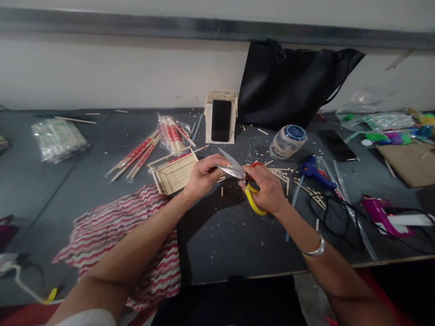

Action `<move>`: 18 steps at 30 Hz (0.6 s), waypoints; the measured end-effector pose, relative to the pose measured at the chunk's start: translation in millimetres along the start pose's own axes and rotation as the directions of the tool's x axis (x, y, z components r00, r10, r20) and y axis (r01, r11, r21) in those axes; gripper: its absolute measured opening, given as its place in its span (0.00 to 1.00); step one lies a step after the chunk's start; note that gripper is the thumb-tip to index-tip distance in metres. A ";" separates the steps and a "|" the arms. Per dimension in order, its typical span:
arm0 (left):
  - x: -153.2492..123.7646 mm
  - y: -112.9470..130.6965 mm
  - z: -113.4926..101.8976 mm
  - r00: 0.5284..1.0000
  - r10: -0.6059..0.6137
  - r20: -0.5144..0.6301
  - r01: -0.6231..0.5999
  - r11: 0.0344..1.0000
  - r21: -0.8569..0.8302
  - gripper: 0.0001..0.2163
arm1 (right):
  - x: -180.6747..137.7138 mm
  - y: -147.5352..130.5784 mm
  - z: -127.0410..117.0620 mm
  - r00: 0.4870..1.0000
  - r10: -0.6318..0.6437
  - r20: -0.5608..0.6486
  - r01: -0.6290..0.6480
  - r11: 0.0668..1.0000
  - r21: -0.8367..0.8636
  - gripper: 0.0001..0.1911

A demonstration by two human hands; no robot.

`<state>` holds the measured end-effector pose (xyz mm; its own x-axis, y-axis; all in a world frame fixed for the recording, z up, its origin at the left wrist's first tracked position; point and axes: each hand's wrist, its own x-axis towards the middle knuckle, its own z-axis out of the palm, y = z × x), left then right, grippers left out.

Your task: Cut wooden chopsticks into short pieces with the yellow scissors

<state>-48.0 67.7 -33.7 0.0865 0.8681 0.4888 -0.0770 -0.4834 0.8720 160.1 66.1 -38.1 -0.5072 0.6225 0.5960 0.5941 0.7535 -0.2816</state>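
Observation:
My right hand [268, 190] is closed round the yellow and red handles of a pair of scissors [238, 174]. The steel blades are spread apart and point left. At the blades my left hand [204, 176] is curled, its fingertips pinched on something small that I cannot make out. Both hands hover over the dark grey table [217, 235], which is littered with tiny wood chips.
A wooden stick tray [173, 174], wrapped chopsticks [136, 156], a phone in a stick holder [220, 118], a black bag [288, 86], a jar [288, 141], a blue glue gun [314, 172], a purple tool [384, 215], cables and striped cloth [122, 235] lie around.

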 end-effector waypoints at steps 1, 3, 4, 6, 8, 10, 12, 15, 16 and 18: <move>0.1 -0.1 -0.1 1.000 0.003 -0.001 -0.003 1.000 0.005 0.12 | -0.3 0.3 0.1 1.000 0.003 0.001 -0.003 1.000 -0.002 0.15; 0.3 -0.7 -0.7 1.000 0.016 0.002 -0.016 1.000 0.011 0.12 | -0.8 1.2 0.4 1.000 0.010 0.012 -0.010 1.000 0.002 0.15; 0.4 -1.1 -1.1 1.000 0.028 0.004 -0.028 1.000 0.010 0.11 | -1.0 1.7 0.5 1.000 0.008 0.017 -0.008 1.000 0.006 0.15; 0.4 -1.8 -1.7 0.999 0.052 0.010 -0.052 0.999 0.006 0.10 | -1.4 2.8 0.6 1.000 -0.004 0.018 0.003 1.000 0.012 0.15; 0.4 -2.2 -2.3 0.998 0.065 0.015 -0.065 0.998 0.012 0.10 | -1.8 3.7 0.7 1.000 -0.009 0.015 0.009 1.000 0.011 0.16; 0.6 -1.9 -2.6 0.998 0.058 0.016 -0.058 0.998 0.034 0.11 | -2.5 4.3 0.7 1.000 0.003 0.022 -0.003 1.000 -0.004 0.16; 1.0 -0.8 -2.8 0.999 0.044 0.014 -0.044 0.998 0.055 0.12 | -3.4 4.7 0.5 0.999 0.027 0.040 -0.026 0.999 -0.023 0.16; 1.6 1.6 -2.4 1.000 0.027 0.008 -0.028 0.997 0.075 0.12 | -4.9 5.2 0.5 0.995 0.059 0.083 -0.056 0.998 -0.032 0.16; 1.6 2.2 -2.0 1.000 0.019 0.009 -0.020 0.997 0.081 0.13 | -5.3 5.4 0.9 0.993 0.067 0.096 -0.064 0.997 -0.034 0.15; 1.3 2.8 -1.1 1.000 -0.001 0.012 0.000 0.997 0.079 0.13 | -5.7 5.6 2.1 0.991 0.083 0.105 -0.080 0.996 -0.039 0.15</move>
<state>-49.1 67.6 -30.6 0.0988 0.8669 0.4885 0.0020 -0.4911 0.8711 165.0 67.3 -44.7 -0.5184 0.7019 0.4885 0.6562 0.6928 -0.2990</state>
